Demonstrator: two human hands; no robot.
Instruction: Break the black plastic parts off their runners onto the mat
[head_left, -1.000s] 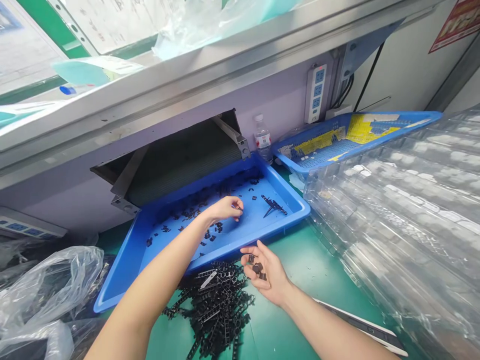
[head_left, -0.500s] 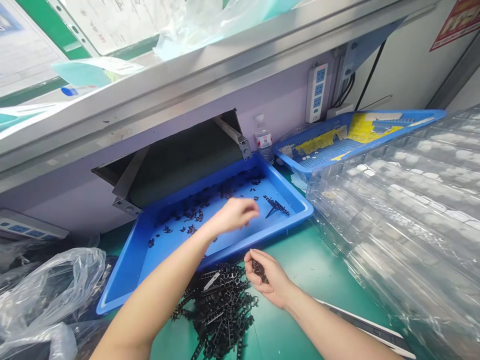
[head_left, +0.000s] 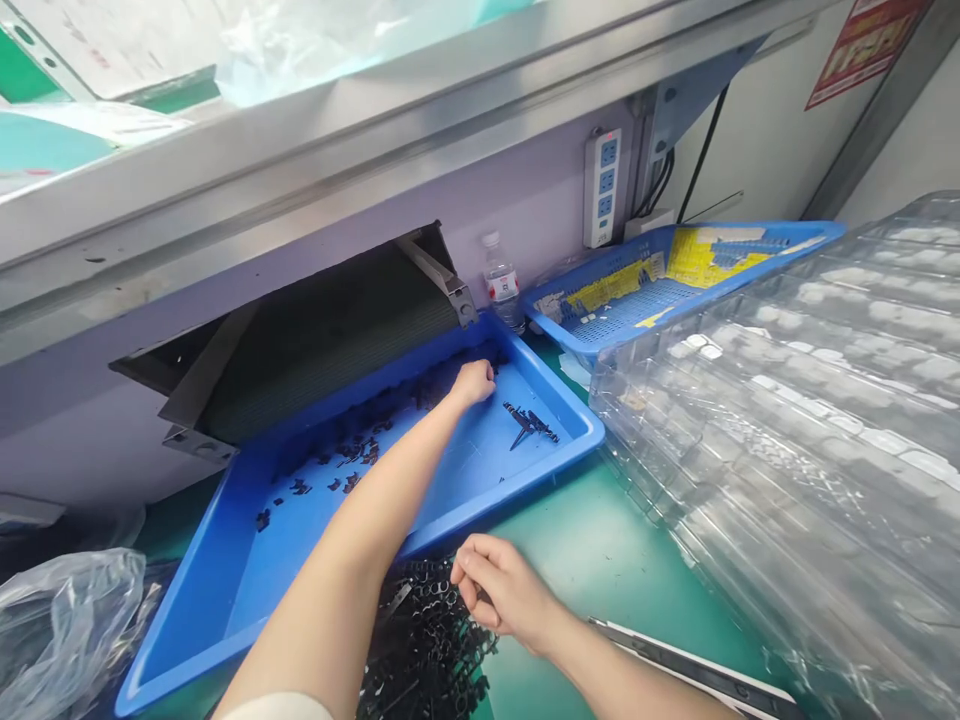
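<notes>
My left hand (head_left: 474,382) reaches across into the blue tray (head_left: 577,430), over its far right part. Its fingers are curled down by small black plastic pieces (head_left: 360,450) scattered along the tray's far side; what they pinch is hidden. My right hand (head_left: 501,592) is closed over the table just in front of the tray, with small dark pieces in its palm, now mostly hidden by the fingers. Below and left of it lies a heap of black plastic strips with ring shapes (head_left: 427,640). A few black strips (head_left: 531,422) rest in the tray's right end.
A dark conveyor belt (head_left: 330,345) slopes down to the tray's back edge. Clear plastic trays (head_left: 810,420) are stacked at right, before a blue basket (head_left: 555,325). A bottle (head_left: 501,280) stands behind the tray. A plastic bag (head_left: 67,620) lies at left; a metal shelf (head_left: 315,150) hangs overhead.
My left hand has moved farther into the tray, toward its back right. My right hand has turned, closing its fingers over the dark pieces. The view has shifted slightly right.
</notes>
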